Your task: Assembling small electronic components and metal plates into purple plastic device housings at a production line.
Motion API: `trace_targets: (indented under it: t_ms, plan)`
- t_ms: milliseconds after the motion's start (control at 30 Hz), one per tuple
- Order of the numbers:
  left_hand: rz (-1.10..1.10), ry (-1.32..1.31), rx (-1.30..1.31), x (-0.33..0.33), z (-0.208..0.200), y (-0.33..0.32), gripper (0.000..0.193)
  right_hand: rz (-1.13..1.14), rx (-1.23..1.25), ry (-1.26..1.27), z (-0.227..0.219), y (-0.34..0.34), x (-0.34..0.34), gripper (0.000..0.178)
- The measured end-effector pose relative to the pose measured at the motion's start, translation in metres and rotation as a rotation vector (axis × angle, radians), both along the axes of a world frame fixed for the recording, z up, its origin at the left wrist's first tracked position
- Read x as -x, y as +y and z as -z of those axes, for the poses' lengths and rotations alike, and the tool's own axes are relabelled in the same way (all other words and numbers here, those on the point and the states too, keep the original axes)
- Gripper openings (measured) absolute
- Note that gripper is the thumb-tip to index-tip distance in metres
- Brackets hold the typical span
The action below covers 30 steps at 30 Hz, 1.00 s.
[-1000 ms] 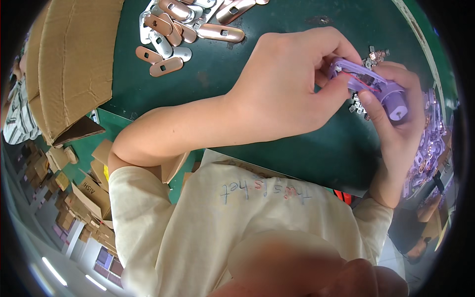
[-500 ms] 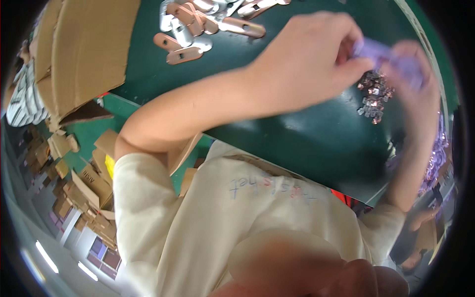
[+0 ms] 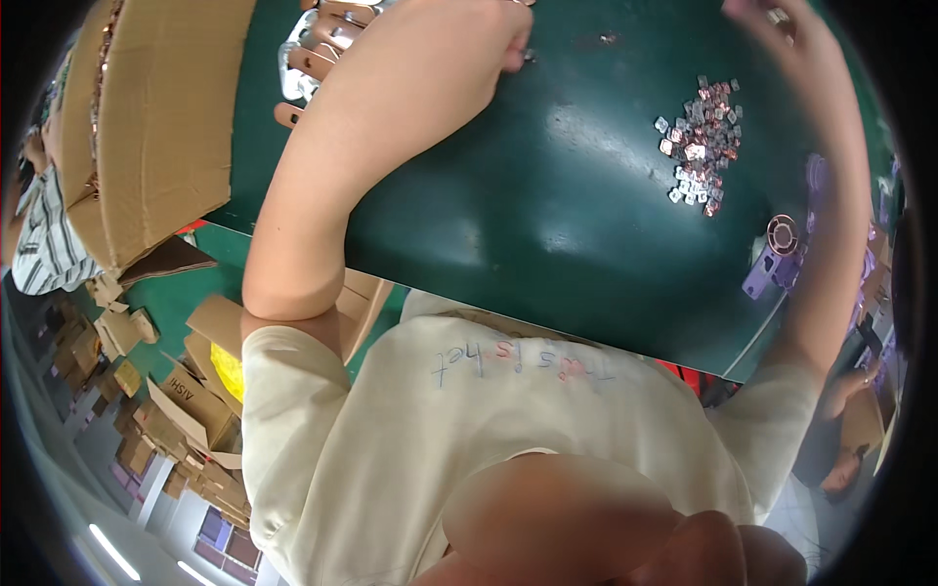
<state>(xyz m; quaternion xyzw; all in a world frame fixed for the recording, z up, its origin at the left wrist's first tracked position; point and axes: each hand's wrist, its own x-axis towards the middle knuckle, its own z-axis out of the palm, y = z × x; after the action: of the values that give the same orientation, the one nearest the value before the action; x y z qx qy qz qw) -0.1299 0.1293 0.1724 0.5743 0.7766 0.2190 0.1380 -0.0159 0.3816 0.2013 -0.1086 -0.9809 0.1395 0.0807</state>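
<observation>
At the upper edge my left hand [image 3: 489, 39] is over the green tabletop with its fingers curled; the fingertips are partly cut off, and what they hold, if anything, is hidden. A tiny shiny piece [image 3: 530, 57] shows beside them. My right hand [image 3: 796, 39], smeared by motion, reaches to the top right edge, so its grip is unclear. Between my arms lies a loose pile of small clear and copper-coloured pieces [image 3: 699, 146]. A purple phone case [image 3: 772, 266] with a round copper-coloured ring lies by my right forearm.
Flat rounded copper and silver pieces [image 3: 313, 63] lie beyond my left forearm. A large cardboard box [image 3: 186, 117] stands at the table's left. More purple cases [image 3: 860, 303] are at the far right, past my right arm. Open cartons [image 3: 195, 400] stand below left.
My hands have parted and moved toward the upper edge, the left one going left. The purple item they both held is no longer seen between them. The small-piece pile is uncovered.
</observation>
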Motion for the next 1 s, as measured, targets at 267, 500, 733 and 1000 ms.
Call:
trace_targets:
  t_ms: [267, 500, 733, 1000]
  plan:
    - [-0.282, -0.842, -0.03, -0.026, -0.005, 0.022, 0.009, -0.142, 0.19, -0.128, 0.041, -0.069, -0.046, 0.012]
    - [-0.278, -1.152, -0.224, -0.031, 0.01, 0.017, 0.011, -0.12, 0.236, -0.103, 0.038, -0.071, -0.053, 0.011]
    - [-0.298, -0.91, -0.372, -0.036, 0.022, 0.014, 0.012, -0.106, 0.318, -0.153, 0.035, -0.068, -0.046, 0.014]
    - [-0.27, -0.998, -0.483, -0.045, 0.023, 0.018, 0.014, 0.109, 1.216, 0.167, 0.019, -0.08, -0.048, 0.014]
